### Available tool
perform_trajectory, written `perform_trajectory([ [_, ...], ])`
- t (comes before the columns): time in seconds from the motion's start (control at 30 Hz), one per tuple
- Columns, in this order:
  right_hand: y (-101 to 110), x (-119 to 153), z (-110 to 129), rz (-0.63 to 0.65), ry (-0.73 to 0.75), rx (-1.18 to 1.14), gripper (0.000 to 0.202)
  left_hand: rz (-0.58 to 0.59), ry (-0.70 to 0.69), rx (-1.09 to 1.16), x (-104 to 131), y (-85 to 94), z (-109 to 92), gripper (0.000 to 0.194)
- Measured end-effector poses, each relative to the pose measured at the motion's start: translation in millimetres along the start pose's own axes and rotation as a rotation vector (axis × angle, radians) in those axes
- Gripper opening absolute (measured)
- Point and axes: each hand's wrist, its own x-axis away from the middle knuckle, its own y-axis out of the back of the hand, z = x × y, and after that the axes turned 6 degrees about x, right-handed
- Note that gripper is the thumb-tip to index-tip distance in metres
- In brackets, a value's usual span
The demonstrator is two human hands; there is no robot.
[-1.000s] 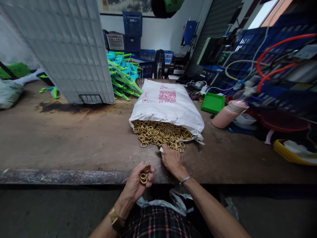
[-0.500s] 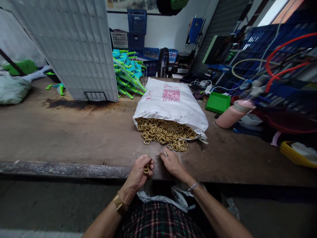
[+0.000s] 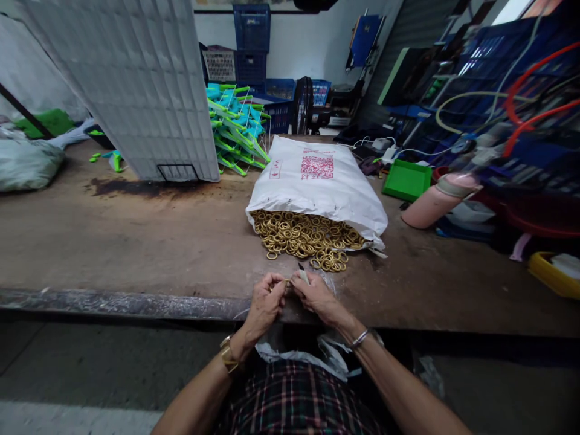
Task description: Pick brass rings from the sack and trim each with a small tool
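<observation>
My left hand (image 3: 267, 297), a gold watch on its wrist, is closed on a brass-coloured ring (image 3: 286, 283) that shows at the fingertips. Close against it, my right hand (image 3: 317, 294) grips a small knife (image 3: 303, 275) with a pale handle and a dark tip pointing away from me. The fingers of both hands nearly meet over the table's front edge. Just beyond them, a heap of similar rings (image 3: 301, 235) spills from the open mouth of a white sack (image 3: 290, 181) printed with a red code. Whether more rings lie inside my left palm is hidden.
A tall white ribbed panel (image 3: 136, 90) stands at the left, with green and blue plastic pieces (image 3: 238, 127) behind it. On the right are a green tray (image 3: 408, 180), a pink bottle (image 3: 437, 202) and a yellow basin (image 3: 553, 278). The wooden table (image 3: 136, 241) ends just before my body.
My hands have come together; the left one turned, and a ring now shows at its fingertips. The knife in my right hand shows more plainly. The view has shifted slightly.
</observation>
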Motion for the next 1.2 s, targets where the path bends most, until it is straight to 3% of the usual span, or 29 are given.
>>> perform_trajectory([
  [0.17,-2.0,-1.7,-2.4,0.058,0.002,-0.056,0.03,0.05,0.036,0.09,1.6,1.4,-0.6,0.029],
  [0.47,2.0,-7.0,-0.4,-0.156,0.165,0.31,0.018,0.092,0.135,0.142,3.2,0.4,-0.4,0.031],
  [0.73,5.9,-6.5,-1.3,-0.156,0.227,0.385,0.022,0.139,0.148,0.208,4.1,0.7,0.7,0.034],
  [0.87,7.8,-3.0,-9.6,-0.242,0.296,0.711,0.016,0.11,0.131,0.244,3.0,-1.3,2.2,0.034],
  [0.97,7.3,2.0,-14.5,-0.183,0.352,0.988,0.018,0.076,0.102,0.213,1.4,-2.8,5.0,0.036],
  [1.2,5.9,5.3,-12.3,-0.116,0.35,1.124,0.028,0.044,0.069,0.109,-0.7,-3.0,9.2,0.037],
])
